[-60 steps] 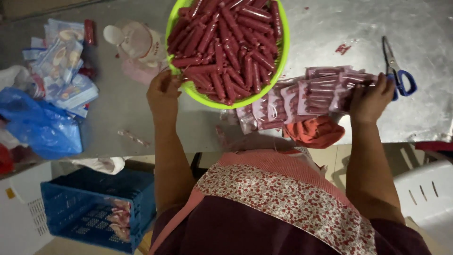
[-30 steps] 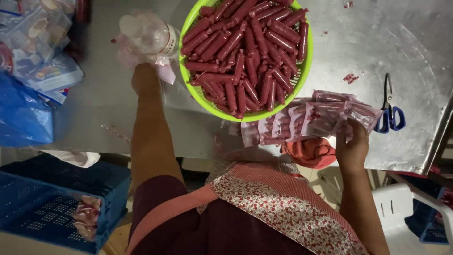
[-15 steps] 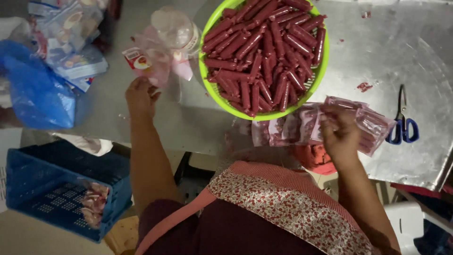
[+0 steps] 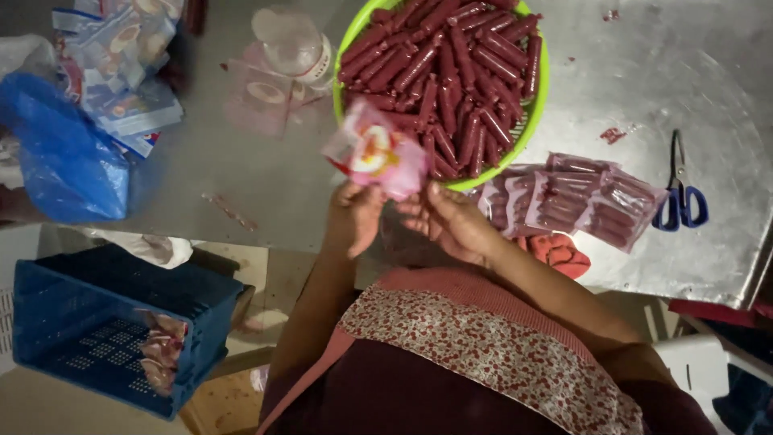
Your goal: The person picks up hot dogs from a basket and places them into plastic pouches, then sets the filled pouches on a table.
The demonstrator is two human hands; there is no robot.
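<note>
My left hand (image 4: pixel 356 217) and my right hand (image 4: pixel 445 217) are raised together in front of my chest, both holding a small pink printed plastic pouch (image 4: pixel 377 153). Just beyond it stands a green basket (image 4: pixel 533 121) heaped with several dark red sausages (image 4: pixel 451 64). To the right of my right hand, a row of filled clear packs of sausages (image 4: pixel 576 201) lies on the steel table (image 4: pixel 241 169).
Blue-handled scissors (image 4: pixel 680 197) lie at the table's right. A clear lidded jar (image 4: pixel 291 44), empty pink pouches (image 4: pixel 262 93), a stack of printed packets (image 4: pixel 121 56) and a blue plastic bag (image 4: pixel 60 161) sit at the left. A blue crate (image 4: pixel 105 330) stands on the floor lower left.
My left hand took a pink pouch from the pile near the jar and brought it toward me. My right hand left the filled packs on the table and joined it.
</note>
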